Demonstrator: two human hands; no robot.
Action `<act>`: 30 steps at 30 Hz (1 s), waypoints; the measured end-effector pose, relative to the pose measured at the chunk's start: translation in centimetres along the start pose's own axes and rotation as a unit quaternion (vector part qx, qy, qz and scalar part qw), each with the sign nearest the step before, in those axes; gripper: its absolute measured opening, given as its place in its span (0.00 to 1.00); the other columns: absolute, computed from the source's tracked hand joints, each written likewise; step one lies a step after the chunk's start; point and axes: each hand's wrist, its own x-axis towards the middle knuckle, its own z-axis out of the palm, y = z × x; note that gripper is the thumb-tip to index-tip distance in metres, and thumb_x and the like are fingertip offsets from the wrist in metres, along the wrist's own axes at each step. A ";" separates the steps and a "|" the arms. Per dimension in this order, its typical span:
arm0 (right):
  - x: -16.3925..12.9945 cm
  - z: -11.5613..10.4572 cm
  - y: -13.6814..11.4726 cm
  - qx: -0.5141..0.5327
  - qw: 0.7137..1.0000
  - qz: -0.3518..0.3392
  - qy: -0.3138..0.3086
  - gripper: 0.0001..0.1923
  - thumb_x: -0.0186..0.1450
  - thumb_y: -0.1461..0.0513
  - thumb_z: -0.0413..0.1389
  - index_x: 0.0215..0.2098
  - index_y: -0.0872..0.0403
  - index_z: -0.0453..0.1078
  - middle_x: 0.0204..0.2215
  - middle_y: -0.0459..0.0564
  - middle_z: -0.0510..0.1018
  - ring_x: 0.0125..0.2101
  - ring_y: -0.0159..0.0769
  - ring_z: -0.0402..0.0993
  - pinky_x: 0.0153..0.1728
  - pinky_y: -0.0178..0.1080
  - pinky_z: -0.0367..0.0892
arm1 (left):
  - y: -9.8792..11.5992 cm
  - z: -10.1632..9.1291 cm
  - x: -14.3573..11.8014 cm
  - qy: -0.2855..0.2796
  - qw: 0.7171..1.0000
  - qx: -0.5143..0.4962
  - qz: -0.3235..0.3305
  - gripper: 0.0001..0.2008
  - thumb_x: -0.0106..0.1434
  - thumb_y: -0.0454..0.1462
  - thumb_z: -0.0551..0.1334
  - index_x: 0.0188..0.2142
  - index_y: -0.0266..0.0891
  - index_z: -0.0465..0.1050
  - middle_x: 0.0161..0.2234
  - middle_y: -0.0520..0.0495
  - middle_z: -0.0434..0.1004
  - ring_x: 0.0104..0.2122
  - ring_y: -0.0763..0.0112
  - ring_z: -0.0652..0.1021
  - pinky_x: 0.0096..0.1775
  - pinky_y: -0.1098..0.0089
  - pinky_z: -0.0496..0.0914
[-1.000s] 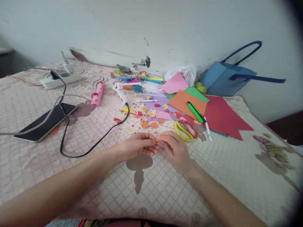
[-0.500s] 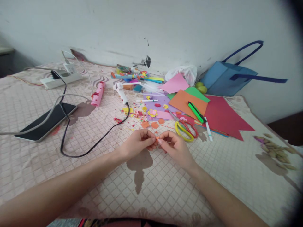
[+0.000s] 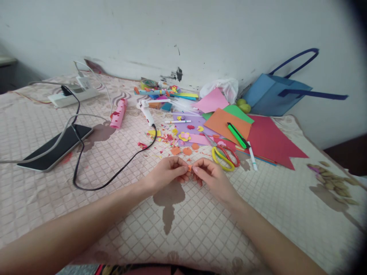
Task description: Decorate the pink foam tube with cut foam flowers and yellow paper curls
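Between my two hands is a small piece of orange paper [image 3: 189,168], low over the patterned cloth. My left hand [image 3: 170,170] pinches its left side between thumb and fingers. The fingertips of my right hand [image 3: 208,171] are closed at its right side. Just beyond my fingers lie several orange paper cut-outs [image 3: 187,151] with small paper scraps. Scissors [image 3: 223,157] with yellow and red handles rest right of them, close to my right hand. Farther back, a yellow paper flower [image 3: 185,136] with a pink centre lies on purple paper [image 3: 187,119].
A white glue gun [image 3: 146,114] trails its black cord across the left side. Beyond are a tablet-like black device [image 3: 56,148], a power strip [image 3: 74,97] and a pink paper roll [image 3: 118,114]. Coloured sheets [image 3: 228,124], a green cutter [image 3: 237,135] and a blue bag [image 3: 275,95] occupy the right.
My right fingertips have shifted slightly right, so more of the orange paper shows between my hands. My left hand has stayed almost in place.
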 end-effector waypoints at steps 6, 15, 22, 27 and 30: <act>0.0 0.1 0.1 -0.022 1.000 0.002 -0.002 0.07 0.59 0.58 0.55 0.30 0.54 0.66 0.23 0.44 0.69 0.21 0.27 0.64 0.17 0.30 0.62 | 0.0 0.1 -0.1 -0.004 0.999 0.039 0.030 0.10 0.56 0.40 0.63 0.29 0.34 0.67 0.24 0.49 0.74 0.25 0.76 0.73 0.30 0.74 0.67; 0.0 0.0 0.2 -0.028 1.000 -0.001 -0.012 0.06 0.61 0.59 0.54 0.29 0.54 0.66 0.21 0.41 0.68 0.20 0.26 0.63 0.19 0.31 0.60 | 0.0 0.0 -0.2 0.019 0.991 0.115 0.067 0.08 0.56 0.39 0.63 0.28 0.36 0.68 0.25 0.50 0.73 0.25 0.76 0.72 0.29 0.74 0.66; 0.2 -0.3 0.3 0.096 0.992 0.056 -0.053 0.07 0.61 0.59 0.55 0.29 0.55 0.66 0.21 0.42 0.70 0.21 0.26 0.64 0.20 0.31 0.59 | 0.3 0.0 -0.3 -0.037 0.998 -0.038 -0.028 0.11 0.55 0.40 0.64 0.30 0.33 0.68 0.28 0.47 0.74 0.27 0.76 0.74 0.31 0.74 0.67; 0.1 -0.1 0.1 0.025 0.999 0.014 -0.013 0.05 0.61 0.60 0.55 0.29 0.54 0.66 0.21 0.41 0.69 0.20 0.26 0.64 0.20 0.31 0.59 | 0.3 0.1 -0.2 -0.025 0.999 -0.022 -0.018 0.13 0.56 0.42 0.64 0.30 0.33 0.67 0.26 0.48 0.74 0.26 0.76 0.74 0.31 0.74 0.68; -0.1 0.2 -0.2 -0.051 0.998 -0.038 0.016 0.03 0.60 0.62 0.54 0.29 0.54 0.67 0.23 0.42 0.70 0.22 0.27 0.64 0.22 0.32 0.60 | 0.2 0.1 -0.1 -0.020 1.000 0.020 0.000 0.14 0.56 0.44 0.64 0.29 0.33 0.67 0.24 0.49 0.74 0.23 0.77 0.73 0.29 0.74 0.67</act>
